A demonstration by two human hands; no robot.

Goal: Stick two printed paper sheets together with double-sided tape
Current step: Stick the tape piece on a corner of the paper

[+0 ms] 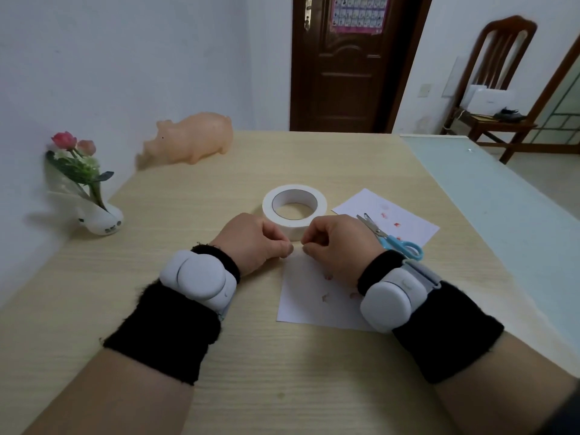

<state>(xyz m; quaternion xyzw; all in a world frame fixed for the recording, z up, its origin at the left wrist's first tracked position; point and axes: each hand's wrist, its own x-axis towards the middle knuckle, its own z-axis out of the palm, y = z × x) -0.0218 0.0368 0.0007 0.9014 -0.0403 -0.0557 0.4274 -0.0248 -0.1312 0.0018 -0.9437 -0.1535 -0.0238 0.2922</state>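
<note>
Wooden table (219,372): our left hand (251,243) and right hand (339,243) curl together at near sheet's (310,296) far edge, tape roll (294,206) just beyond; whether they pinch anything, we cannot tell.

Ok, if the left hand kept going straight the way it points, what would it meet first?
The left hand would likely meet the double-sided tape roll first, just beyond its knuckles.
</note>
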